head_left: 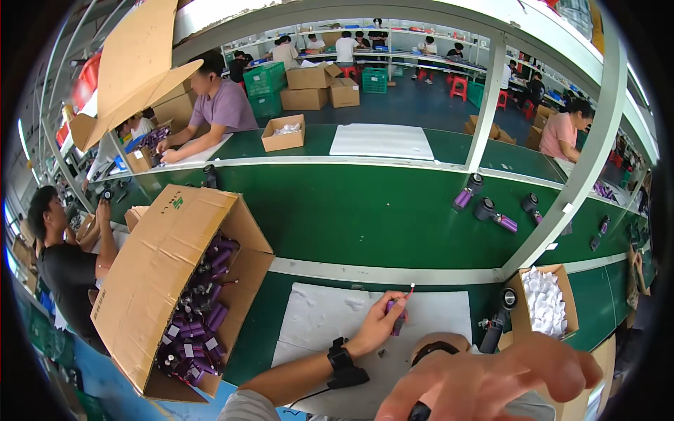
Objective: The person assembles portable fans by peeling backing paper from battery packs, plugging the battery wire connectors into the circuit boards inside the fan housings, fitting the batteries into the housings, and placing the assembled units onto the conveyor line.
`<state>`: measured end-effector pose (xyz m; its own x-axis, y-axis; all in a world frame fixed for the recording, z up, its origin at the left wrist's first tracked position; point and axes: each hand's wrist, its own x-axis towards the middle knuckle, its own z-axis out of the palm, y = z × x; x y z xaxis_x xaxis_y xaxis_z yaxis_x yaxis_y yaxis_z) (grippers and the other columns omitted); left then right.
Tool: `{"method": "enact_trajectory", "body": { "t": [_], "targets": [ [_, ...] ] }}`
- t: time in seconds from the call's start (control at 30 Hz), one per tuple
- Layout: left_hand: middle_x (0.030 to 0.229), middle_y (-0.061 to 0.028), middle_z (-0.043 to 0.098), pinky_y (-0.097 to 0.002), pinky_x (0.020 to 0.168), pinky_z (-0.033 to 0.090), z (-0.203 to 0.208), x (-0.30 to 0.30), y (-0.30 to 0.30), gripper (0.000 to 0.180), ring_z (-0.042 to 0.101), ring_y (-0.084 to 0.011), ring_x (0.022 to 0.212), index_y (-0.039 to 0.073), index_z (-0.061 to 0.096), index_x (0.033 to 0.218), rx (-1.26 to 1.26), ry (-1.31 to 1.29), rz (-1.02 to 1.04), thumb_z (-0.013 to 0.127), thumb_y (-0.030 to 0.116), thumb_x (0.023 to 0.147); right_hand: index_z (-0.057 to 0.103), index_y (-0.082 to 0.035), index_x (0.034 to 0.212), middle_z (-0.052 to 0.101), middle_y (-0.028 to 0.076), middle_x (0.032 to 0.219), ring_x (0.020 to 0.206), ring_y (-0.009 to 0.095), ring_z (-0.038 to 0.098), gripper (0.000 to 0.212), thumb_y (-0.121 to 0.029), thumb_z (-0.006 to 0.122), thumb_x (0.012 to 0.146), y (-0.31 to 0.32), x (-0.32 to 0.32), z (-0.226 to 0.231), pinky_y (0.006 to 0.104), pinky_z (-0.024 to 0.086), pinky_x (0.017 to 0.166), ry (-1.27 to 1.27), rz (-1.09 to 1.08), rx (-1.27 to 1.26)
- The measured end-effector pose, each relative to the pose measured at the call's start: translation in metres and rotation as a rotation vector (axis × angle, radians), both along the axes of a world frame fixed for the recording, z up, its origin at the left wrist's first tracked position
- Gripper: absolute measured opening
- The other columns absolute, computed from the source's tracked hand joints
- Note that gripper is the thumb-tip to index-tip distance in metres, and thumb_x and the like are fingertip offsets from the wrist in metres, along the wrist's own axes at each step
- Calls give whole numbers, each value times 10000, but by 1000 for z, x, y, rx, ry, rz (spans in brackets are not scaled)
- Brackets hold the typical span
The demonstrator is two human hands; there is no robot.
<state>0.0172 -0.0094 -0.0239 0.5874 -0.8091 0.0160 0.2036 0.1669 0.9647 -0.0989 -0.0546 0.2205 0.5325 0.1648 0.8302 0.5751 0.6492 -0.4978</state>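
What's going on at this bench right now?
A person at a green workbench holds a small purple cylindrical cell with a thin red-tipped wire in the left hand, above a white mat. The right hand is raised close to the camera, fingers spread, holding nothing visible. An open cardboard box full of similar purple cells sits tilted at the left, and a smaller box of white paper pieces stands at the right. Other people work at neighbouring benches.
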Motion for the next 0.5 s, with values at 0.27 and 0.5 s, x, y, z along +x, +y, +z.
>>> {"method": "enact_trajectory", "body": {
  "t": [0.27, 0.5],
  "targets": [
    [834, -15, 599, -206, 548, 391, 13, -6, 10, 223, 483, -49, 641, 104, 509, 1142, 100, 31, -15, 464, 283, 1017, 593, -283, 1161, 661, 191, 1010, 744, 392, 625, 321, -419, 373, 971, 53, -23, 25, 422, 517, 751, 715, -571, 341],
    [835, -13, 601, -206, 536, 391, 13, -2, 11, 237, 479, -49, 632, 109, 499, 1159, 134, 45, -71, 463, 294, 1017, 589, -200, 1188, 681, 18, 1030, 558, 322, 606, 266, -209, 437, 971, 34, 50, -26, 370, 514, 612, -229, -631, 905]
  ]
}}
